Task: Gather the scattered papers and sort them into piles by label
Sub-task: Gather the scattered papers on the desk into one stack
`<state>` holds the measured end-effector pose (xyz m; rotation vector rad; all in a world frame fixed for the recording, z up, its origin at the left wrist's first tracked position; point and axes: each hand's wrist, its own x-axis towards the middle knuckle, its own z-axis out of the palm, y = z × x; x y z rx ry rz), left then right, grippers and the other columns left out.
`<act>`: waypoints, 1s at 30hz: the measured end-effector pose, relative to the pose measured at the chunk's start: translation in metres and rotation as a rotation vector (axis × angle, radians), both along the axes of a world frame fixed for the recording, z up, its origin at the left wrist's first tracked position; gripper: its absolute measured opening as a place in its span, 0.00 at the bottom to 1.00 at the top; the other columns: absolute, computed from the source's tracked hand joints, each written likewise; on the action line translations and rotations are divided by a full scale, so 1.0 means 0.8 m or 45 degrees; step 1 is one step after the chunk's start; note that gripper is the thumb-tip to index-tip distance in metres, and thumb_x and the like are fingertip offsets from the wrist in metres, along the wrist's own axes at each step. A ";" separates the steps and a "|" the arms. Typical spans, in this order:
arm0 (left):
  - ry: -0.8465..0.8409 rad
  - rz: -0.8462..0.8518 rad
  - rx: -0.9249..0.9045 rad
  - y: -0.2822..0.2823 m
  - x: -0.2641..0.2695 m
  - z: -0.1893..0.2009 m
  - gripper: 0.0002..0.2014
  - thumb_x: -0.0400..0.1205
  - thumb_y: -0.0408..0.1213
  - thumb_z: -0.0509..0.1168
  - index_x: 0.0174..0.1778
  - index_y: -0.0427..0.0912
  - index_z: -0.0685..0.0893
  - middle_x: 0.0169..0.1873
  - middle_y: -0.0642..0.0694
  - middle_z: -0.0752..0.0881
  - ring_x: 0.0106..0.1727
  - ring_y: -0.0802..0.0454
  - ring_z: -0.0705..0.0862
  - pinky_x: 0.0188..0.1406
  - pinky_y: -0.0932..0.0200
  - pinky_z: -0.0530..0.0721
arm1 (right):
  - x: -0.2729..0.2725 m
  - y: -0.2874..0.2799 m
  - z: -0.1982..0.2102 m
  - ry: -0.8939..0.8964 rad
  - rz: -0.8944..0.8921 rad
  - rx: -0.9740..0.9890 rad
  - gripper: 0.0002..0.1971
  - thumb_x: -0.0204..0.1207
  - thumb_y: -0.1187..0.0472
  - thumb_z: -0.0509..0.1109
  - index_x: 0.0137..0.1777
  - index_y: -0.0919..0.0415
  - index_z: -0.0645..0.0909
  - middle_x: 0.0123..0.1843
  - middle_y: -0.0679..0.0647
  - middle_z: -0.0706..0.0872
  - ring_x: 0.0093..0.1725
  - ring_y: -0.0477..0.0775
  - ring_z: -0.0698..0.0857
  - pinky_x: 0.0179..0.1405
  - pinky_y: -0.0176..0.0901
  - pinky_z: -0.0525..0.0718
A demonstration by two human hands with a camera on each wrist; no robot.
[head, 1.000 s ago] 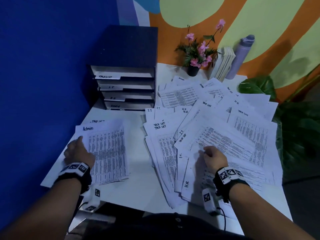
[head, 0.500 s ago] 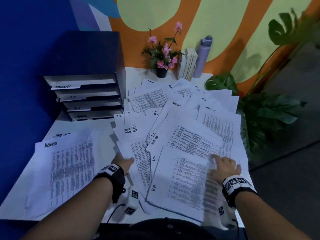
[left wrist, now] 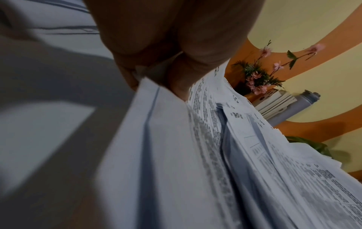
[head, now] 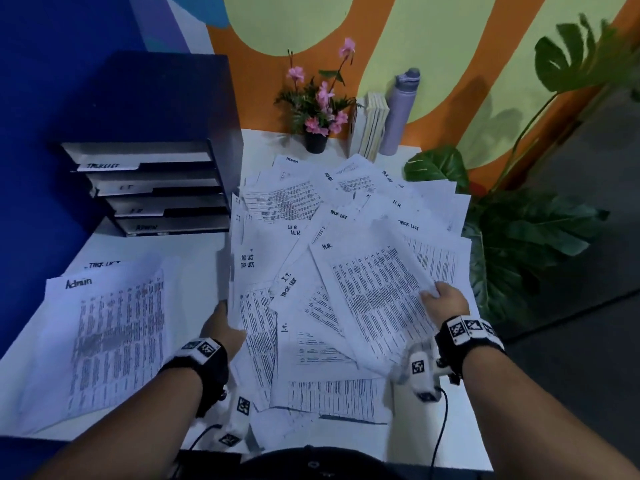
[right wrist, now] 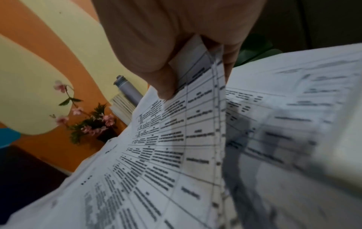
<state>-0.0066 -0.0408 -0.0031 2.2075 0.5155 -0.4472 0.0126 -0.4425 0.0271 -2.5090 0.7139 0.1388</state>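
A wide heap of scattered papers [head: 311, 244] covers the right half of the white table [head: 194, 258], with labels such as H.R., I.T., Task List and Admin. My left hand [head: 221, 322] grips the heap's left edge [left wrist: 152, 96], thumb on top. My right hand [head: 440, 296] pinches the right edge of a sheet labelled H.R. [head: 377, 292], lifted off the heap; the right wrist view shows thumb and fingers closed on this printed sheet [right wrist: 195, 99]. A separate pile topped by an Admin sheet [head: 104, 327] lies at the left, over a Task List sheet [head: 104, 265].
A dark tray rack [head: 152, 188] with labelled shelves stands at the back left against a blue wall. A flower pot [head: 315, 133], books [head: 370, 126] and a grey bottle [head: 398, 112] line the back edge. Big-leaved plants [head: 512, 237] crowd the table's right side.
My left hand left the Admin pile and took hold of the heap's left edge. My right hand moved to the right side and lifted the H.R. sheet.
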 end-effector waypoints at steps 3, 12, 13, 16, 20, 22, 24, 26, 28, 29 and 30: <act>0.022 -0.034 -0.001 0.015 -0.018 0.004 0.27 0.78 0.27 0.65 0.74 0.42 0.70 0.54 0.42 0.81 0.50 0.47 0.78 0.50 0.59 0.75 | 0.012 0.008 -0.003 0.121 0.091 -0.090 0.08 0.74 0.52 0.68 0.39 0.55 0.76 0.41 0.59 0.81 0.41 0.63 0.82 0.40 0.49 0.84; 0.056 0.066 0.114 0.055 -0.054 -0.010 0.45 0.72 0.26 0.72 0.82 0.46 0.56 0.66 0.38 0.77 0.60 0.39 0.80 0.58 0.50 0.81 | -0.009 0.067 -0.015 0.401 0.369 0.028 0.35 0.75 0.46 0.71 0.79 0.55 0.65 0.68 0.58 0.80 0.62 0.60 0.81 0.58 0.48 0.80; -0.012 0.112 0.166 0.052 -0.054 -0.008 0.54 0.68 0.26 0.77 0.83 0.50 0.49 0.70 0.36 0.74 0.64 0.37 0.79 0.62 0.46 0.81 | -0.013 0.073 -0.018 0.424 0.385 0.034 0.33 0.75 0.45 0.71 0.78 0.54 0.65 0.64 0.57 0.82 0.56 0.58 0.83 0.54 0.47 0.82; -0.125 0.061 0.650 0.034 -0.051 0.003 0.60 0.65 0.30 0.79 0.82 0.59 0.44 0.76 0.43 0.59 0.70 0.37 0.69 0.67 0.41 0.75 | -0.020 0.087 -0.023 0.342 0.374 0.068 0.20 0.79 0.52 0.68 0.68 0.60 0.74 0.49 0.54 0.83 0.41 0.53 0.83 0.45 0.49 0.87; -0.052 -0.178 0.467 0.015 -0.040 0.003 0.27 0.80 0.42 0.68 0.75 0.48 0.69 0.71 0.41 0.73 0.67 0.40 0.75 0.66 0.47 0.76 | -0.021 0.080 -0.015 0.170 0.123 0.220 0.22 0.82 0.59 0.66 0.73 0.66 0.74 0.61 0.62 0.84 0.46 0.57 0.82 0.45 0.45 0.82; 0.120 -0.289 0.304 0.006 -0.037 -0.001 0.23 0.83 0.50 0.63 0.71 0.43 0.74 0.65 0.41 0.81 0.62 0.42 0.81 0.59 0.54 0.78 | -0.025 0.071 -0.013 0.099 -0.006 0.292 0.19 0.81 0.60 0.67 0.70 0.68 0.77 0.56 0.62 0.85 0.41 0.55 0.81 0.39 0.40 0.80; 0.135 -0.316 0.214 0.000 -0.036 -0.002 0.23 0.81 0.51 0.65 0.69 0.41 0.76 0.61 0.42 0.83 0.59 0.43 0.82 0.51 0.58 0.77 | -0.031 0.063 -0.014 0.091 -0.083 0.330 0.11 0.80 0.61 0.69 0.59 0.67 0.80 0.42 0.57 0.82 0.32 0.50 0.77 0.28 0.37 0.73; 0.090 -0.329 0.189 -0.003 -0.033 0.000 0.21 0.82 0.45 0.66 0.69 0.40 0.77 0.62 0.41 0.84 0.60 0.43 0.82 0.53 0.59 0.78 | -0.040 0.057 -0.015 0.096 -0.106 0.340 0.06 0.80 0.62 0.69 0.51 0.66 0.81 0.33 0.55 0.78 0.29 0.51 0.75 0.26 0.38 0.70; 0.061 -0.296 0.193 0.001 -0.031 0.001 0.20 0.82 0.40 0.65 0.70 0.39 0.78 0.65 0.39 0.83 0.62 0.42 0.82 0.59 0.57 0.78 | -0.049 0.051 -0.015 0.056 -0.139 0.325 0.06 0.80 0.63 0.69 0.49 0.67 0.82 0.33 0.57 0.79 0.30 0.54 0.75 0.28 0.39 0.71; 0.055 -0.260 0.199 0.006 -0.028 0.001 0.19 0.83 0.38 0.65 0.70 0.38 0.78 0.65 0.39 0.83 0.62 0.42 0.82 0.60 0.57 0.78 | -0.053 0.046 -0.015 0.031 -0.163 0.319 0.05 0.79 0.64 0.69 0.48 0.67 0.83 0.33 0.59 0.79 0.30 0.55 0.75 0.29 0.39 0.72; 0.037 -0.239 0.213 0.011 -0.025 0.005 0.19 0.83 0.36 0.65 0.70 0.38 0.78 0.64 0.39 0.83 0.62 0.41 0.82 0.58 0.58 0.78 | -0.057 0.042 -0.014 0.013 -0.177 0.309 0.05 0.79 0.65 0.69 0.47 0.67 0.82 0.33 0.59 0.79 0.30 0.56 0.75 0.29 0.39 0.72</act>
